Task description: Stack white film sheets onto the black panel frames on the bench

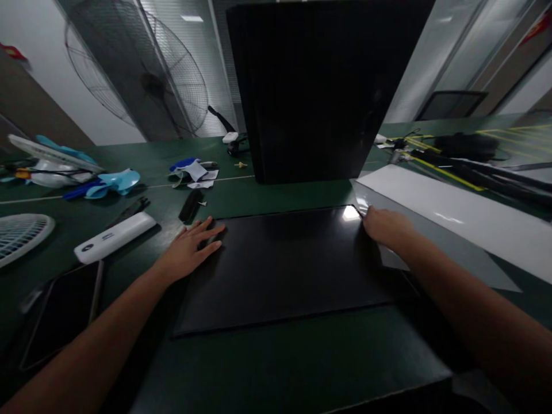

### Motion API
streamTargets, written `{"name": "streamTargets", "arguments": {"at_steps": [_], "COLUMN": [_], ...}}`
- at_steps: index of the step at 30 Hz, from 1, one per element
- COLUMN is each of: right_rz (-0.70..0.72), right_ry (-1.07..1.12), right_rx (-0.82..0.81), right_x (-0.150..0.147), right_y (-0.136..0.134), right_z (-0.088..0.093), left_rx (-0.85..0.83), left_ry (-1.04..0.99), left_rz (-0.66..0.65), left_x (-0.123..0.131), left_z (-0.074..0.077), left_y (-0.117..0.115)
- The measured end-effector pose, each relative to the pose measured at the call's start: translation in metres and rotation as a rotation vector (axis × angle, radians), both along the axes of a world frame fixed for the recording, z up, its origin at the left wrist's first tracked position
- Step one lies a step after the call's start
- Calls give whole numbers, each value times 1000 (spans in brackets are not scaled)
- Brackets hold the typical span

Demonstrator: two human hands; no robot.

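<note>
A flat, glossy black screen panel [280, 270] lies on the green table in front of me, with a bright reflection near its far right corner. My left hand [185, 253] rests at the panel's left edge, its fingers spread and the tips touching the surface. At the far right corner, my right hand [386, 227] is closed round the panel's edge; its fingertips are partly hidden. Thin white and grey sheets [457, 215] lie beside and beyond my right hand.
A large black panel [319, 92] stands upright behind. To the left are a white device [114, 237], a dark tablet-like slab [64, 310], a white grille [23, 236] and light blue plastic pieces [114, 183]. Dark strips and cables [470, 155] lie back right. A fan [150, 80] stands beyond the table.
</note>
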State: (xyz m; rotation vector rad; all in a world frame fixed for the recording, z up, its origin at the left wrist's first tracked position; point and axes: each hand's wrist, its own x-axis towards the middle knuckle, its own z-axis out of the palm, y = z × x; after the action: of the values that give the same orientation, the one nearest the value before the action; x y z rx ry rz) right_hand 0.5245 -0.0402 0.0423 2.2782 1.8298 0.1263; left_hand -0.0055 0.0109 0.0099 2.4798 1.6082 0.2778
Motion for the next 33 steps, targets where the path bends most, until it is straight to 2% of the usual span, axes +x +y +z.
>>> {"name": "streamTargets", "arguments": {"at_steps": [4, 8, 12, 18, 20, 22, 25, 27, 31, 33], "right_rz": [99, 174, 279, 513, 628, 810, 1108, 1221, 1288, 1255], "right_ry": [3, 19, 42, 127, 184, 266, 371, 444, 682, 741], "right_rx": [-38, -28, -4, 54, 52, 26, 15, 19, -92, -159], "right_x": [-17, -48, -82, -123, -134, -143, -150, -149, -135, -123], "right_y": [-13, -32, -54, -76, -86, -96, -108, -108, -92, -81], "right_z": [11, 24, 25, 14, 15, 17, 19, 17, 16, 19], "left_rx": [-15, -3, 6, 29, 31, 40, 58, 71, 133, 151], "left_ry": [-9, 1, 24, 25, 22, 8, -70, -160, -288, -302], "left_rz": [57, 49, 49, 40, 34, 42, 85, 136, 195, 175], "left_x": [2, 3, 4, 3, 2, 1, 2, 3, 4, 3], "left_z": [0, 1, 2, -1, -3, -4, -5, -4, -2, -1], "left_y": [-1, -3, -5, -2, -1, -1, -3, -5, -8, -7]}}
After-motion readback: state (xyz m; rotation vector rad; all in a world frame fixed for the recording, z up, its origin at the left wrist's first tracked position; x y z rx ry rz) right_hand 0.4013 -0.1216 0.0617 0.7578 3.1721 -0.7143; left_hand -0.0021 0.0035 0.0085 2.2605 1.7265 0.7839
